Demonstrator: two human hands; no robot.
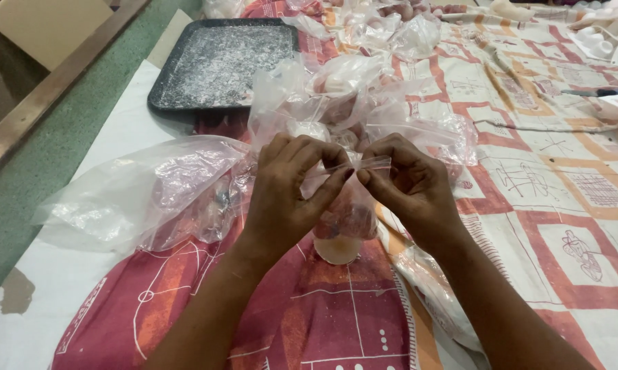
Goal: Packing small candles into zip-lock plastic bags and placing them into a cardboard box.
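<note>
Here, left hand (288, 188) and right hand (408, 181) fingers pinched shut on small clear bag (346, 205), dark tray (220, 65) behind.

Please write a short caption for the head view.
Left hand and right hand pinch a small clear bag over a patterned cloth.

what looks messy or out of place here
The dark tray at the table's far left is dusted with white powder, and crumpled clear plastic bags lie loose around both hands. Nothing looks spilled or broken.
</note>
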